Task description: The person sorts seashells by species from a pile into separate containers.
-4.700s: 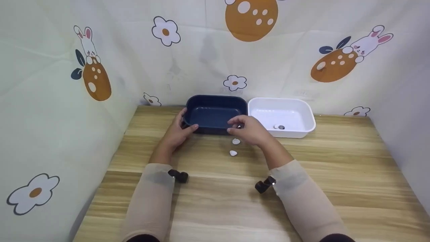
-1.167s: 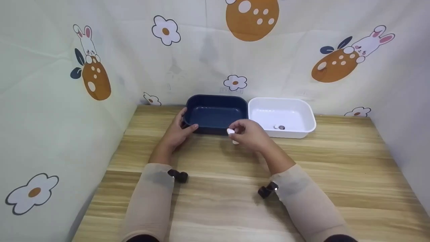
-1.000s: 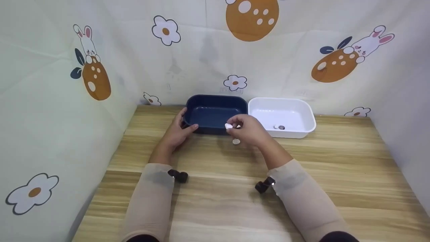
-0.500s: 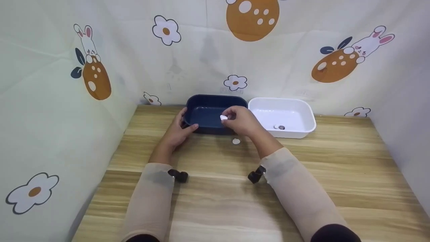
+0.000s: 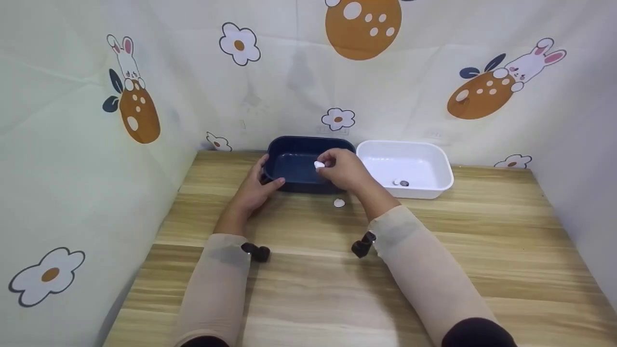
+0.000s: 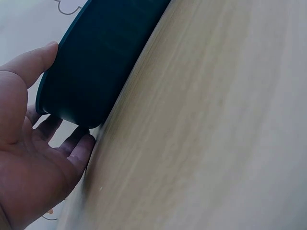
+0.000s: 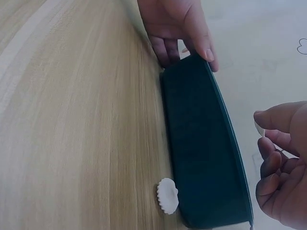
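Observation:
My left hand [image 5: 253, 190] holds the left end of a dark blue rectangular box [image 5: 308, 187]. In the left wrist view its thumb touches the rim and its fingers reach around the end wall. Above the box's right part, my right hand [image 5: 344, 169] pinches a small white seashell [image 5: 319, 165] between thumb and fingertips; in the right wrist view only a sliver of that shell shows. Another white seashell [image 7: 167, 196], with a ridged edge, lies on the table close to the box's front wall.
A white box [image 5: 414, 193] stands right beside the dark one. Inside it are a small white piece [image 5: 396, 182] and a dark grey round piece [image 5: 404, 183]. Patterned cloth [image 5: 284, 91] hangs behind both boxes on the wooden table [image 5: 308, 299].
My right hand has picked up the nearer shell from the table and carried it up and left, over the dark blue box. My left hand stays in place.

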A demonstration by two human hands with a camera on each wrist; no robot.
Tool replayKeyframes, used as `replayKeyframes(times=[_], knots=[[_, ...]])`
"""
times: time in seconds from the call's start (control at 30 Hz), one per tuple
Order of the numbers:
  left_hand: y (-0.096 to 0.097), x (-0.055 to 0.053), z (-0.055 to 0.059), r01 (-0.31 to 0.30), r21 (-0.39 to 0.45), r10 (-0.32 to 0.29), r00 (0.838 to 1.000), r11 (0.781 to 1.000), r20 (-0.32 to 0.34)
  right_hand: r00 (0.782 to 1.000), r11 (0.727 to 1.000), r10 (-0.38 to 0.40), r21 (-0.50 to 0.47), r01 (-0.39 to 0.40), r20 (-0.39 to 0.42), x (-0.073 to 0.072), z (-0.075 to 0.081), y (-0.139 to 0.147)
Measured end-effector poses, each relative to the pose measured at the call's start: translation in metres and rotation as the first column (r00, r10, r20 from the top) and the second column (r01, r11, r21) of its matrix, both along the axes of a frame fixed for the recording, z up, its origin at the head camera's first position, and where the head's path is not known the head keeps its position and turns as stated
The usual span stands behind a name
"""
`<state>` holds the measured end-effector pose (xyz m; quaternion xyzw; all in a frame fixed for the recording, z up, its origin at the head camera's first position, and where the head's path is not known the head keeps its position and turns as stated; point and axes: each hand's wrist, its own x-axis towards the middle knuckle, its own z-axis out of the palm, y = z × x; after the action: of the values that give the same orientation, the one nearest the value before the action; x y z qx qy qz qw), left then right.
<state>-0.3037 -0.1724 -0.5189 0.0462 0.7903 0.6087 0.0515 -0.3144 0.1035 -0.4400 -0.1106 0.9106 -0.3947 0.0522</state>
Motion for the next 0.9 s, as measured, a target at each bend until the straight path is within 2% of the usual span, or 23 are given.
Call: replayKeyframes(times=[0.43,0.6,0.9], knots=[[-0.001,0.0,-0.002,-0.023,-0.039,0.023,1.0,0.999,0.004,1.0,1.0,-0.013,-0.004,0.013,0.001,0.003,-0.006,0.008],[-0.001,-0.001,-0.002,-0.019,-0.049,0.019,1.0,0.999,-0.002,1.0,1.0,-0.012,-0.026,0.012,0.001,0.014,-0.01,0.013],[-0.002,0.0,-0.001,-0.011,-0.007,0.011,1.0,1.0,0.026,0.999,0.995,-0.027,-0.09,0.031,0.041,0.038,-0.018,0.028]])
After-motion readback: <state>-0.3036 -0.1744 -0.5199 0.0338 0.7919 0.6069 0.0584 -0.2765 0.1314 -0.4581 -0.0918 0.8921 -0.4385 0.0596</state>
